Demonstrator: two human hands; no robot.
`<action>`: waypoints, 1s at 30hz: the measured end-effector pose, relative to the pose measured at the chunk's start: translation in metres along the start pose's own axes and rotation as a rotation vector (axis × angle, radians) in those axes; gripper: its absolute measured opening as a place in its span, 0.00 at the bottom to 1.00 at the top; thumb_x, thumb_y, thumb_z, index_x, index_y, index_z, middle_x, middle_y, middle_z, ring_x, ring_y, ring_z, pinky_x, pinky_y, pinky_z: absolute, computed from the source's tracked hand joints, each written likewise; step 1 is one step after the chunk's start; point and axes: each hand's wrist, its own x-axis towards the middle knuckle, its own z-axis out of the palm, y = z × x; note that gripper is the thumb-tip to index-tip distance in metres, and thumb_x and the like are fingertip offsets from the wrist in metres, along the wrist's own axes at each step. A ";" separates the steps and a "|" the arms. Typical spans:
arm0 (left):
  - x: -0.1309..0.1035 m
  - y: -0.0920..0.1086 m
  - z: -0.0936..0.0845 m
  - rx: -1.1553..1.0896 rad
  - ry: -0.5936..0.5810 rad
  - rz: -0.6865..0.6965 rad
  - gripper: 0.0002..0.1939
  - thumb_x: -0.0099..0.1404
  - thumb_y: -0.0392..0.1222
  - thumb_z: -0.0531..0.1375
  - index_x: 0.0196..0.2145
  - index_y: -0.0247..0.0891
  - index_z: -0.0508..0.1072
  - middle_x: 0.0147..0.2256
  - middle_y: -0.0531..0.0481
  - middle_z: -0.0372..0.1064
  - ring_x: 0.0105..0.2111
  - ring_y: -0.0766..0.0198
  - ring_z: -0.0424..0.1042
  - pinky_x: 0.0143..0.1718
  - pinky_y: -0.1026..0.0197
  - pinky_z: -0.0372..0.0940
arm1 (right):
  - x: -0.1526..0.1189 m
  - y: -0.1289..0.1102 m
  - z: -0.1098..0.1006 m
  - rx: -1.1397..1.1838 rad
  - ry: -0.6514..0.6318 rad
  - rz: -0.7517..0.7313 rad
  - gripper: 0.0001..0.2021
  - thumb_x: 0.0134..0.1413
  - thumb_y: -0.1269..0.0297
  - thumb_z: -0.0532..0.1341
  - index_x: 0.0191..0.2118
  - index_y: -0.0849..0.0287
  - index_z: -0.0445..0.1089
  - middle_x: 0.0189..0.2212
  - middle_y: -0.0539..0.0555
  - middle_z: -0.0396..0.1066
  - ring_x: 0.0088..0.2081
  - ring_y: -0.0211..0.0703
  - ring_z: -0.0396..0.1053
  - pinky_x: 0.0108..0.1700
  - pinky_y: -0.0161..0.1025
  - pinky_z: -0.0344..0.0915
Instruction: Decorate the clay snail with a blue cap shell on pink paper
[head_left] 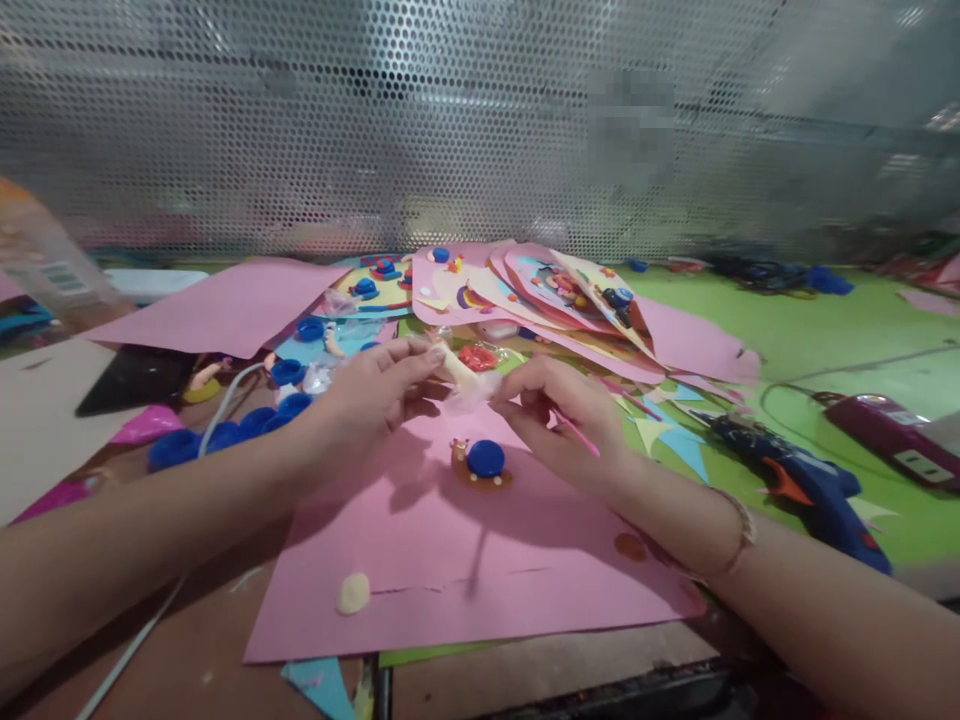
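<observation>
- Cream clay (457,369) in clear wrap (481,388) is held up just past the little snail (487,460).
- The left hand (391,385), past the snail and to its left, pinches the clay with its thumb and fingers.
- The right hand (564,408), to the snail's right, is curled almost closed around a thin pink stick (577,433). Its fingertips are by the wrap; I can't tell if they pinch it.
- The snail has a blue shell and sits on pink paper (450,540).
- Nearer than the snail are a cream circle (353,593), left, and a brown circle (630,546), right.
- A blue glue gun (806,490) lies far right of the snail.
</observation>
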 end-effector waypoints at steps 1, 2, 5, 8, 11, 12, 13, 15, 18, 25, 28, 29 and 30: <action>-0.003 -0.004 0.001 -0.065 0.014 0.000 0.08 0.50 0.39 0.66 0.27 0.35 0.71 0.23 0.53 0.71 0.23 0.70 0.70 0.25 0.70 0.65 | 0.000 0.000 0.000 0.001 0.027 0.001 0.06 0.53 0.76 0.57 0.31 0.57 0.63 0.25 0.47 0.66 0.21 0.31 0.56 0.23 0.30 0.57; -0.005 -0.007 0.001 -0.111 0.028 -0.003 0.08 0.50 0.37 0.66 0.26 0.34 0.71 0.24 0.53 0.71 0.24 0.71 0.70 0.27 0.70 0.66 | 0.001 0.000 -0.001 0.001 0.045 0.000 0.06 0.53 0.76 0.57 0.32 0.57 0.63 0.25 0.48 0.66 0.21 0.30 0.56 0.22 0.30 0.57; -0.010 -0.013 0.000 -0.195 0.017 -0.040 0.10 0.47 0.33 0.67 0.24 0.35 0.68 0.23 0.54 0.72 0.25 0.71 0.71 0.30 0.71 0.67 | 0.001 0.001 -0.002 0.004 0.033 -0.037 0.06 0.54 0.76 0.57 0.32 0.58 0.65 0.27 0.49 0.68 0.22 0.30 0.59 0.22 0.30 0.58; -0.012 -0.018 -0.002 -0.203 -0.084 -0.040 0.14 0.44 0.33 0.69 0.24 0.35 0.65 0.25 0.54 0.72 0.28 0.69 0.73 0.31 0.69 0.68 | 0.001 0.003 -0.003 0.018 0.012 -0.089 0.06 0.55 0.77 0.58 0.32 0.59 0.67 0.29 0.52 0.71 0.25 0.32 0.64 0.23 0.29 0.60; -0.013 -0.023 -0.005 -0.139 -0.217 0.013 0.18 0.42 0.35 0.71 0.25 0.36 0.64 0.26 0.54 0.71 0.28 0.66 0.73 0.30 0.66 0.68 | 0.000 0.004 -0.002 0.057 0.014 -0.092 0.06 0.54 0.76 0.59 0.32 0.58 0.69 0.29 0.53 0.73 0.29 0.34 0.68 0.25 0.31 0.63; -0.014 -0.025 -0.006 -0.116 -0.248 0.028 0.19 0.42 0.35 0.71 0.27 0.36 0.65 0.25 0.54 0.71 0.27 0.66 0.73 0.29 0.66 0.68 | 0.000 0.004 -0.002 0.074 0.013 -0.086 0.06 0.54 0.76 0.60 0.32 0.58 0.69 0.29 0.53 0.73 0.29 0.34 0.69 0.26 0.31 0.64; -0.014 -0.026 -0.006 -0.095 -0.272 0.037 0.19 0.42 0.35 0.71 0.29 0.37 0.65 0.26 0.54 0.71 0.26 0.66 0.73 0.29 0.66 0.68 | -0.001 0.005 -0.002 0.087 0.012 -0.083 0.05 0.53 0.76 0.60 0.32 0.58 0.70 0.30 0.53 0.74 0.30 0.35 0.70 0.28 0.32 0.66; -0.016 -0.029 -0.006 -0.052 -0.288 0.027 0.19 0.45 0.36 0.71 0.33 0.37 0.68 0.27 0.54 0.71 0.26 0.67 0.73 0.29 0.66 0.67 | -0.002 0.005 -0.001 0.105 0.004 -0.085 0.05 0.52 0.76 0.62 0.33 0.59 0.70 0.30 0.54 0.74 0.31 0.36 0.71 0.31 0.33 0.68; -0.019 -0.031 -0.006 -0.005 -0.266 -0.004 0.17 0.47 0.38 0.70 0.36 0.37 0.72 0.30 0.53 0.72 0.29 0.68 0.72 0.31 0.67 0.66 | -0.002 0.004 0.000 0.119 -0.004 -0.093 0.05 0.52 0.76 0.62 0.33 0.60 0.71 0.29 0.54 0.74 0.31 0.36 0.72 0.33 0.33 0.69; -0.019 -0.028 0.000 -0.029 -0.291 -0.066 0.18 0.47 0.45 0.70 0.35 0.35 0.76 0.30 0.49 0.72 0.29 0.66 0.69 0.31 0.66 0.64 | -0.002 0.002 0.003 0.104 -0.048 -0.040 0.05 0.52 0.76 0.61 0.31 0.59 0.71 0.29 0.52 0.73 0.31 0.35 0.70 0.32 0.33 0.68; -0.018 -0.026 0.003 -0.022 -0.291 -0.059 0.16 0.44 0.45 0.71 0.29 0.33 0.75 0.24 0.52 0.69 0.24 0.71 0.64 0.25 0.69 0.59 | -0.002 0.001 0.004 0.107 -0.050 0.023 0.06 0.52 0.77 0.61 0.30 0.59 0.71 0.28 0.52 0.71 0.30 0.35 0.69 0.30 0.33 0.67; -0.018 -0.025 0.004 -0.025 -0.297 -0.061 0.16 0.44 0.45 0.71 0.27 0.33 0.75 0.23 0.53 0.67 0.23 0.72 0.62 0.23 0.70 0.58 | -0.002 0.001 0.004 0.112 -0.051 0.027 0.06 0.52 0.77 0.60 0.30 0.59 0.71 0.29 0.51 0.71 0.29 0.35 0.69 0.30 0.33 0.67; -0.018 -0.024 0.005 -0.032 -0.300 -0.065 0.16 0.44 0.46 0.71 0.25 0.32 0.74 0.22 0.54 0.66 0.21 0.73 0.59 0.22 0.71 0.56 | -0.002 0.001 0.004 0.115 -0.055 0.025 0.06 0.53 0.76 0.60 0.31 0.58 0.72 0.29 0.51 0.71 0.30 0.35 0.69 0.30 0.33 0.67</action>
